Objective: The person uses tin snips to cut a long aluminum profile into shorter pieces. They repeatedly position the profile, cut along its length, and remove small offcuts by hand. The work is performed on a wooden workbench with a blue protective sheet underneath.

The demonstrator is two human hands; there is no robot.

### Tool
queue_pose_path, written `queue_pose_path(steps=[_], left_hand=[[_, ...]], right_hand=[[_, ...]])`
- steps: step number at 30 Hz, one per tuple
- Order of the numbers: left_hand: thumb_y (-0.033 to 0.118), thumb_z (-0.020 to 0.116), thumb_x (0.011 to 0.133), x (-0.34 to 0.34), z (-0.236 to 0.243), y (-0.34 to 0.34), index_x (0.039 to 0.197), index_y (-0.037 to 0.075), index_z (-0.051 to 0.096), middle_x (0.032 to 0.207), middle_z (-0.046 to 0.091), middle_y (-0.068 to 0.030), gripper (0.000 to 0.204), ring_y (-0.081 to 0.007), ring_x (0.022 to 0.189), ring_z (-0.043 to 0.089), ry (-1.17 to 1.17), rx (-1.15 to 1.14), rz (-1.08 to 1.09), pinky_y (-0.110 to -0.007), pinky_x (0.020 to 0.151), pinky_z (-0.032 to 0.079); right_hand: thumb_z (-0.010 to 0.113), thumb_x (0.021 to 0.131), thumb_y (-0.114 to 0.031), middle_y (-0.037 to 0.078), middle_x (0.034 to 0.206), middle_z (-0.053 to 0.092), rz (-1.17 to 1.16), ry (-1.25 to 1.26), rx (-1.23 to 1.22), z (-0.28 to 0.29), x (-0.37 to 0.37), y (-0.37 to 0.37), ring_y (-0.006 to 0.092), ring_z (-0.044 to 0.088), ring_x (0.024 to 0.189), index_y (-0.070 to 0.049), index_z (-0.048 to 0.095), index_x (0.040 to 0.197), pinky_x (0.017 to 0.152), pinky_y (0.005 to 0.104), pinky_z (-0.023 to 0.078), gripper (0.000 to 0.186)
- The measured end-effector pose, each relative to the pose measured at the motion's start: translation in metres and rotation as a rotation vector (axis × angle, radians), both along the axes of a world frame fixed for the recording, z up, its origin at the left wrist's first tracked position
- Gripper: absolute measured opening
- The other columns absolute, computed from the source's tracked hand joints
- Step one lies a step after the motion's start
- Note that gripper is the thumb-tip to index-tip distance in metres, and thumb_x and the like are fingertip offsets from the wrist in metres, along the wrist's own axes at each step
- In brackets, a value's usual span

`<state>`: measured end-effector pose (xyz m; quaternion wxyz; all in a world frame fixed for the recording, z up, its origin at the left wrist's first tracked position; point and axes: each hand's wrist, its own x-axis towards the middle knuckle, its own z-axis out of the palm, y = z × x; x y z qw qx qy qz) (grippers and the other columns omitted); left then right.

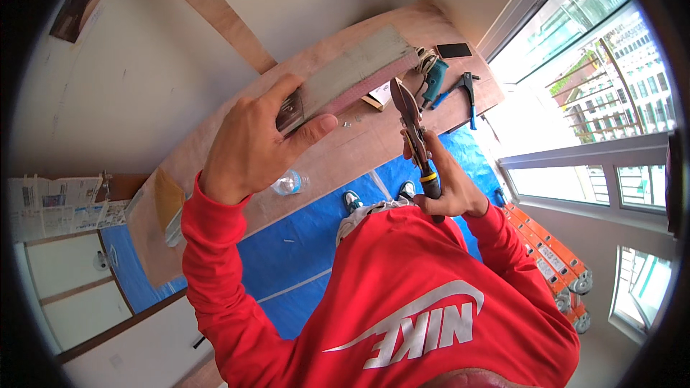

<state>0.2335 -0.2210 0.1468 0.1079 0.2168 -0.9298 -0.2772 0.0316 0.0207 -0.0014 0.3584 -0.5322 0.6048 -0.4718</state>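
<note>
**Grip on both sides: our left hand (248,140) pinches a long grey piece (352,68), our right hand (453,183) clasps snips (411,115)**

Well left of our left grip we see newspaper sheets (57,205); nearer, below and left of it, a tan packet (169,201) lies on the wooden tabletop (338,154). Our left fingers and thumb press together on the grey piece's near end, and its length slants up and right from there. Just below this grip is a clear plastic bottle (290,183). Between our two grips, lower down, shoes (352,201) show on blue sheeting (280,251). Our right fingers wrap the snips' handles; the blades point up toward the piece's pink-edged side, and we cannot tell whether they touch it. Above and right of that grip lie a teal power tool (435,80), a black phone (454,50) and a blue-and-black hand tool (467,90). Below and right of it we have an orange ladder (550,248).
</note>
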Motion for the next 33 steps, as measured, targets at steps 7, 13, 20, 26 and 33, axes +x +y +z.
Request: queue_pose_path(steps=[7,13,20,26,33], left_hand=[[0.065,0.068,0.091,0.004,-0.003,0.019,0.112,-0.005,0.064,0.067,0.061,-0.0222,0.073,-0.0377,0.061,0.066,-0.015,0.000,0.054,-0.044,0.057,0.049],[0.063,0.069,0.091,0.008,-0.011,0.030,0.112,-0.004,0.064,0.068,0.063,-0.0233,0.071,-0.0404,0.064,0.067,-0.028,-0.013,0.092,-0.046,0.059,0.050],[0.063,0.069,0.091,0.008,-0.007,0.040,0.114,-0.006,0.064,0.067,0.064,-0.0216,0.073,-0.0394,0.064,0.069,-0.101,-0.053,0.111,-0.045,0.059,0.051],[0.064,0.070,0.090,0.004,-0.013,0.039,0.117,-0.007,0.064,0.070,0.065,-0.0237,0.076,-0.0392,0.066,0.070,-0.059,-0.061,0.085,-0.045,0.060,0.052],[0.065,0.070,0.089,0.008,-0.015,0.027,0.119,-0.009,0.064,0.074,0.067,-0.0244,0.080,-0.0390,0.067,0.070,-0.066,-0.063,0.033,-0.044,0.063,0.053]], right_hand=[[0.071,0.060,-0.022,0.014,0.119,0.052,0.079,-0.009,-0.023,-0.004,-0.011,-0.003,0.0289,0.053,0.113,0.003,0.038,0.146,0.104,0.0406,0.041,0.096],[0.072,0.060,-0.021,0.014,0.119,0.052,0.103,-0.015,-0.044,-0.009,-0.016,-0.001,0.0284,0.053,0.111,0.002,0.040,0.143,0.102,0.0399,0.042,0.092],[0.073,0.059,-0.019,0.013,0.116,0.052,0.095,0.037,-0.034,-0.011,-0.019,0.008,0.0272,0.053,0.105,0.002,0.041,0.140,0.098,0.0395,0.044,0.089],[0.072,0.062,-0.016,0.013,0.113,0.054,0.072,-0.014,-0.056,-0.013,-0.013,0.012,0.0260,0.055,0.103,0.002,0.042,0.141,0.095,0.0387,0.045,0.086],[0.072,0.063,-0.015,0.014,0.110,0.056,0.000,-0.015,0.010,-0.003,-0.001,0.016,0.0260,0.056,0.103,0.004,0.040,0.143,0.094,0.0384,0.045,0.088]])
